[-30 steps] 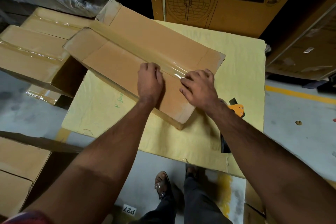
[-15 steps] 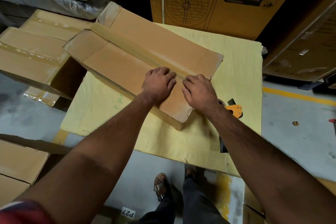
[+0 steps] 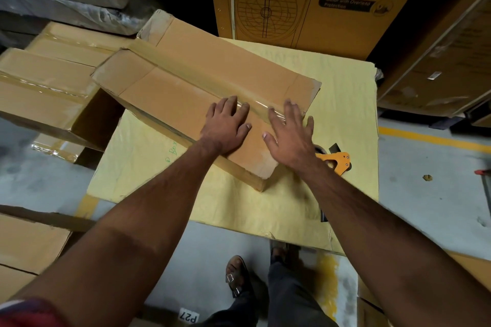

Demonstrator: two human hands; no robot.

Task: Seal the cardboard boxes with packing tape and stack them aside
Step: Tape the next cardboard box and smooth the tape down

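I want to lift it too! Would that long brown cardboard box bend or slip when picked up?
The long brown cardboard box probably stays stiff: its top looks flat under both pressing hands. The shiny clear tape strip may feel slippery. Its length could make it awkward, likely needing two hands.

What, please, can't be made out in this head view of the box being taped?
- Tape dispenser: mostly hidden behind the right hand and forearm; only its orange frame shows.
- Cardboard box: closed, so its contents are hidden.
- Green handwriting on the yellow sheet: too small to read in full.
- Floor label: cut off by the bottom edge.
- Left hand: covers the tape beneath it.
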